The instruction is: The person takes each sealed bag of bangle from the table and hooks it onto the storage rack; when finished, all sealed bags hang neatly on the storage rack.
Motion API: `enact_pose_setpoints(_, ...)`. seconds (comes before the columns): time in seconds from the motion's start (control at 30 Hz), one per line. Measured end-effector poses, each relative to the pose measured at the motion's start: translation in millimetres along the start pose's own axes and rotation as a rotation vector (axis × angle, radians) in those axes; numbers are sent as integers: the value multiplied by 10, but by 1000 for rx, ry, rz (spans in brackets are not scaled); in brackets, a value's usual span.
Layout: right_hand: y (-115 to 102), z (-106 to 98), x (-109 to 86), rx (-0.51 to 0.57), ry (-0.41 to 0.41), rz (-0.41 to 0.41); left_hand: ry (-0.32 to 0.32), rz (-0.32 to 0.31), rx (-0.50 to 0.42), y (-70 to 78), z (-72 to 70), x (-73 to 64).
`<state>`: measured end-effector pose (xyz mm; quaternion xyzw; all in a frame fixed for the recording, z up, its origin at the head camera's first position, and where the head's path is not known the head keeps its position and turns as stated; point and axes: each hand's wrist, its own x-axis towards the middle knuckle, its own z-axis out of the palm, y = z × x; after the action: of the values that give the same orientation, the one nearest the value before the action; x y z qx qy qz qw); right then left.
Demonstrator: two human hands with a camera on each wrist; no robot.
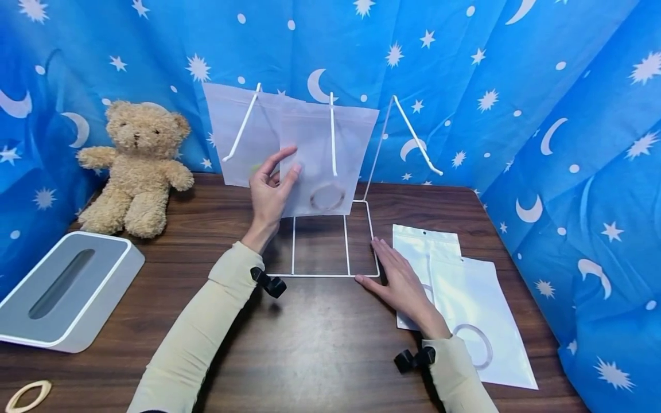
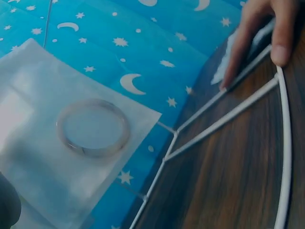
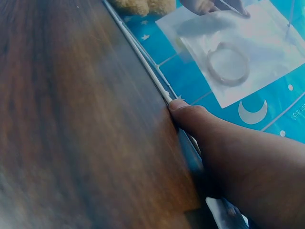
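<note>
A white wire rack [image 1: 294, 246] with three prongs stands on the table. On its middle prong hangs a translucent pouch [image 1: 330, 149] with a bangle [image 1: 327, 197] inside; another pouch [image 1: 242, 132] hangs behind it on the left prong. My left hand [image 1: 271, 192] is at the middle pouch's left edge, its thumb and index fingertips in front of the film and apart. My right hand [image 1: 400, 281] rests at the rack base's front right corner, thumb at the front bar and straight fingers along the side bar. In the right wrist view the thumb [image 3: 190, 114] touches the bar.
Two white pouches [image 1: 496, 321] lie overlapping on the table at the right, partly under my right forearm. The right prong [image 1: 418, 137] is bare. A teddy bear [image 1: 139, 166], a grey-topped tissue box [image 1: 77, 292] and a pale wooden ring [image 1: 28, 396] are at the left.
</note>
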<state>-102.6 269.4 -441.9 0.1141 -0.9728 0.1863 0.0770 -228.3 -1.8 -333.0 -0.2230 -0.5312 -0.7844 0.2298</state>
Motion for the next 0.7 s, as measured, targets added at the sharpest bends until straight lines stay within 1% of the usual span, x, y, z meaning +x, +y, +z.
enact_pose_setpoints(0.07,-1,0,0,3,-2,1,-42,42,55,17,-50,-18)
enact_pose_setpoints(0.1,2,1,1,2,-5,1,-53,53,92,33,-76,-34)
enact_pose_setpoints(0.17,2,-1,2,3,-9,1,-87,87,163,80,-148,-87)
enact_pose_setpoints(0.23,3,-1,4,4,-13,0,-120,90,226,128,-243,-176)
enact_pose_setpoints(0.3,7,-1,6,3,-15,1,-159,65,297,166,-364,-300)
enact_pose_setpoints(0.33,6,-2,7,4,-15,1,-183,61,333,160,-442,-370)
enact_pose_setpoints(0.4,8,-3,10,1,-13,-2,-224,19,408,130,-603,-515)
enact_pose_setpoints(0.53,4,-4,19,-2,-7,-11,-302,-112,555,52,-916,-802)
enact_pose_setpoints(0.63,6,-1,21,3,-4,-15,-363,-216,697,49,-1072,-989)
enact_pose_setpoints(0.7,11,4,18,6,-5,-12,-408,-245,794,30,-1141,-1085)
